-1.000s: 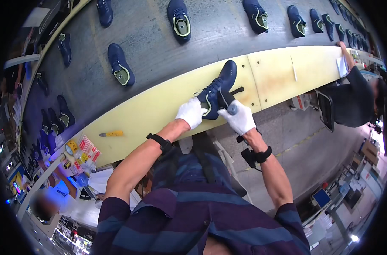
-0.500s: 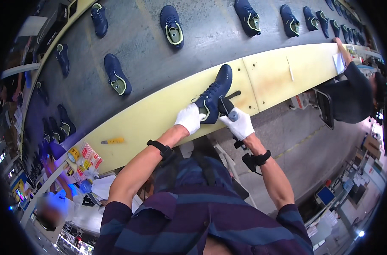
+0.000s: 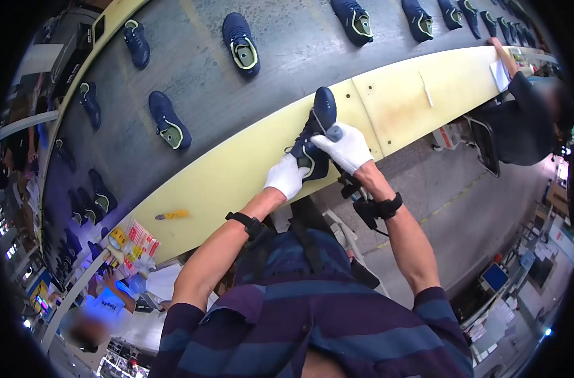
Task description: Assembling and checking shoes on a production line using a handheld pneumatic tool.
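Note:
A navy lace-up shoe [image 3: 325, 108] with a pale green collar lining rests on the yellow bench ledge [image 3: 249, 151], toe pointing away from me. My left hand [image 3: 287, 175], in a white glove, has its fingers closed on the shoe's heel and collar. Over the shoe's side and laces is my right hand [image 3: 345, 150], also gloved in white. It is closed around a thin metal-shafted tool with a grey-blue handle [image 3: 334, 133]. The shaft lies close to the front of the laces; whether its tip touches them I cannot tell.
Beyond the ledge, a grey conveyor belt [image 3: 198, 63] carries several navy shoes. A yellow-handled tool [image 3: 173, 215], a tape roll [image 3: 117, 237] and plastic packets [image 3: 142, 242] lie to the left. At right, a seated person [image 3: 523, 126] has an arm over the bench beside white paper [image 3: 499, 75].
My right hand and the tool have moved from beside the shoe up and left over its laces. My left hand stays on the heel. The view has shifted slightly.

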The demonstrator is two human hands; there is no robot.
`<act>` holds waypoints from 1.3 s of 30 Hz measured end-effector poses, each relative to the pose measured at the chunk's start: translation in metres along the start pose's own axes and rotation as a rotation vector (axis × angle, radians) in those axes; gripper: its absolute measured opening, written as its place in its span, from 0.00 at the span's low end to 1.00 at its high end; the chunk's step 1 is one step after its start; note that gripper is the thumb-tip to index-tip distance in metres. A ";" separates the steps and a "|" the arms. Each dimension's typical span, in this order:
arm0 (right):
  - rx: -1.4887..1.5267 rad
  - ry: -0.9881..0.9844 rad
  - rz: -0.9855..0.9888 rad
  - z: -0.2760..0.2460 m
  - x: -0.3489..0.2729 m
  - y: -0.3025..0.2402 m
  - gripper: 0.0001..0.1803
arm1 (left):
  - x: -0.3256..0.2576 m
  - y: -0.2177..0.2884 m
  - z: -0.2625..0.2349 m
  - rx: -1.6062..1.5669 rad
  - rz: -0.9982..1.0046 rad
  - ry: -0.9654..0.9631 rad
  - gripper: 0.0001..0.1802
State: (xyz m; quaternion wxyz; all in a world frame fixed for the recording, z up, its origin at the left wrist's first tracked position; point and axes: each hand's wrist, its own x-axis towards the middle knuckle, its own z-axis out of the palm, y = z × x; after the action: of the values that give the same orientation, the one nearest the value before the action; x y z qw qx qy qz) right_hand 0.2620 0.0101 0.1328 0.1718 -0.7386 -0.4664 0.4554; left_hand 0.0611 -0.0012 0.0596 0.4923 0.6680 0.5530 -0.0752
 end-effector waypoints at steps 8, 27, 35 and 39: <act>0.113 0.016 0.070 0.005 -0.031 0.062 0.22 | 0.027 -0.039 0.022 -0.026 0.055 -0.013 0.30; -0.177 -0.105 -0.021 0.014 -0.060 0.060 0.23 | 0.028 -0.030 0.017 -0.120 0.028 -0.046 0.28; -0.155 -0.112 -0.100 0.016 -0.044 0.049 0.26 | 0.030 -0.033 0.026 -0.200 0.075 0.041 0.27; -0.044 -0.108 -0.152 0.002 -0.035 0.043 0.24 | 0.016 -0.015 -0.003 -0.142 -0.008 0.037 0.26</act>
State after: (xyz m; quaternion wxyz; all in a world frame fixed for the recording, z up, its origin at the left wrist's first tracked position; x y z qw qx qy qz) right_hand 0.2778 -0.0417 0.1211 0.1641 -0.6790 -0.5395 0.4701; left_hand 0.0537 0.0102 0.0418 0.5279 0.6302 0.5688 -0.0253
